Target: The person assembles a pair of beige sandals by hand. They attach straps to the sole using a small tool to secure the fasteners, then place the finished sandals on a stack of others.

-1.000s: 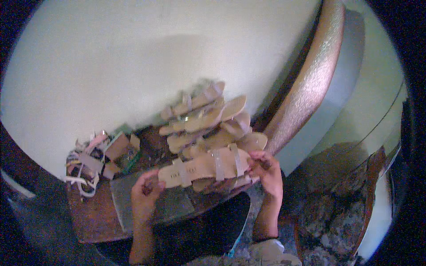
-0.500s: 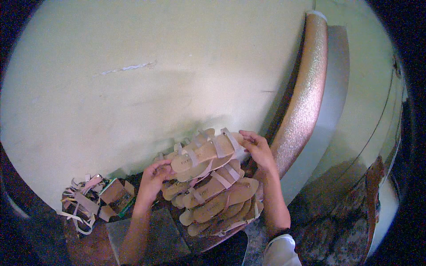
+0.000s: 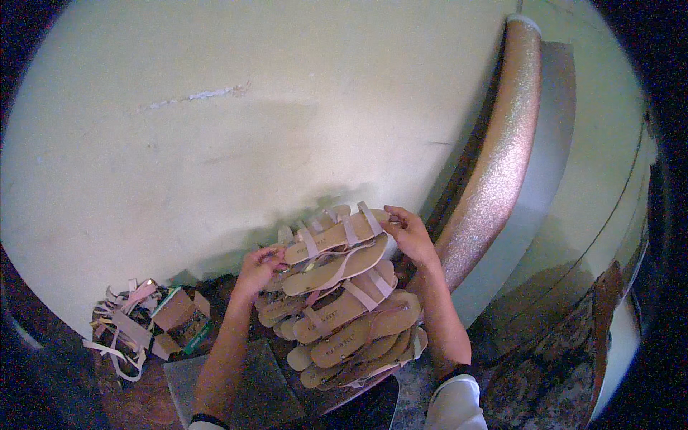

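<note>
A tan sandal [image 3: 331, 237] with pale grey-beige straps lies across the top of a heap of similar sandals [image 3: 365, 337]. My left hand [image 3: 259, 272] pinches its left end, fingers closed. On the opposite end my right hand [image 3: 411, 238] grips with thumb and fingers. Directly under it another sandal [image 3: 337, 272] shows its sole edge, tilted, with its straps mostly covered. The lower sandals overlap in several layers, and some straps hang loose between them.
A cardboard box [image 3: 183, 319] and a tangle of strap scraps [image 3: 127, 326] lie at the left. A dark flat board [image 3: 233, 387] is near my left forearm. A glittery rose-gold roll [image 3: 502, 165] leans on the wall [image 3: 287, 93], beside a grey sheet [image 3: 548, 143].
The top sandal has been lifted and tilted slightly, so more of the sandal beneath it shows. Both hands stay at its ends. The view has shifted a little.
</note>
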A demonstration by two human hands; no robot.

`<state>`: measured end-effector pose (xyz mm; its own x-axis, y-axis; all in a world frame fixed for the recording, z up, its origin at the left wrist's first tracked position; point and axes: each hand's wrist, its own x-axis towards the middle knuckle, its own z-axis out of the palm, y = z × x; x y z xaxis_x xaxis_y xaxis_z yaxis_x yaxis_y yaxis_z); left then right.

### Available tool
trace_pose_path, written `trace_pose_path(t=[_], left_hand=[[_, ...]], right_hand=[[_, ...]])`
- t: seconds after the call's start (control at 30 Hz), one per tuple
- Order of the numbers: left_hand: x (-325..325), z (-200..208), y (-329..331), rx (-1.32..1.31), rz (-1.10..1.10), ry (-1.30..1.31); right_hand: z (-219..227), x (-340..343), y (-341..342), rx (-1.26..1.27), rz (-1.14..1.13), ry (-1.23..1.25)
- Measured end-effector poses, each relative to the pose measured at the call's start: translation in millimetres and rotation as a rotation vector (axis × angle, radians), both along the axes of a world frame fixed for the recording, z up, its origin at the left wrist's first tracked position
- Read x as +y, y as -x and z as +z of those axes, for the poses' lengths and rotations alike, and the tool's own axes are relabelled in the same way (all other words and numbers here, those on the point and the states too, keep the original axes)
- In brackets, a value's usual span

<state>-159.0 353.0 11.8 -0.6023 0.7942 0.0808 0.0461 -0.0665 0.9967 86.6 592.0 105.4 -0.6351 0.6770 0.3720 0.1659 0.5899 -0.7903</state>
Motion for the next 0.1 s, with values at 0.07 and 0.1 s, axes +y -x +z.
trace_pose_path(t=[0.07, 0.1], left_hand=[[2, -6, 1, -0.002, 0.005, -0.016], [1, -8, 1, -0.003, 0.008, -0.013]], right_hand=[[2, -3, -3, -0.014, -0.010, -0.020], [8, -11, -4, -0.022, -0.012, -0.028]])
